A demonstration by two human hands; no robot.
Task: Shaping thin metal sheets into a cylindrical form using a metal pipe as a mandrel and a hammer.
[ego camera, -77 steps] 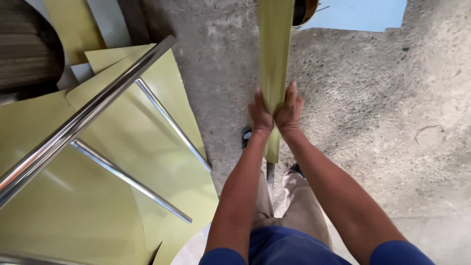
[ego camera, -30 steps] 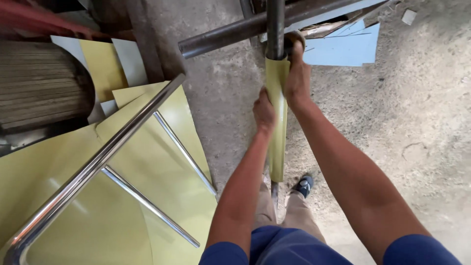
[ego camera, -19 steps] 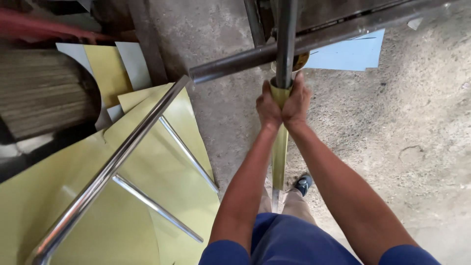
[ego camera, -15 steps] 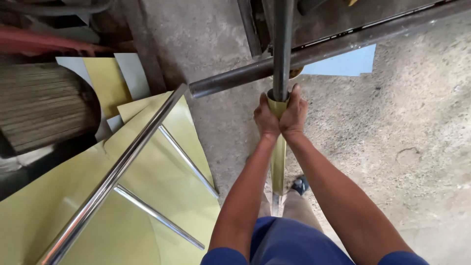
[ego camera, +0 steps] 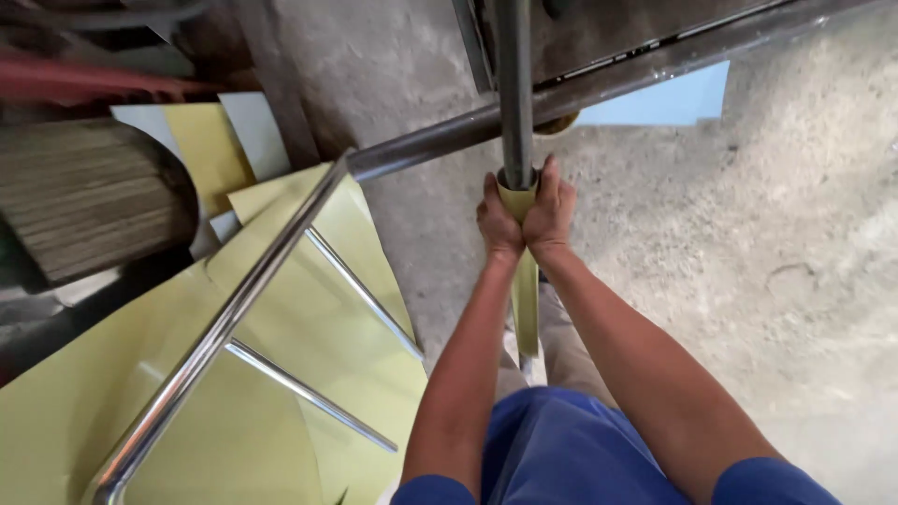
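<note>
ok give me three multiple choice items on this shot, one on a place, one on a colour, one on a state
1. Where do the yellow sheets lie?
A. left of the arms
B. right of the arms
C. on the metal bar

2. What colour is the rolled tube?
A. red
B. yellow-green
C. black

3. How do the left hand and right hand stand?
A. both open, apart
B. one hanging free
C. both closed around the tube

Answers:
1 A, the sheets spread under the chrome frame at left.
2 B, the tube matches the sheets.
3 C, both hands wrap it below the dark upright pipe.
</note>
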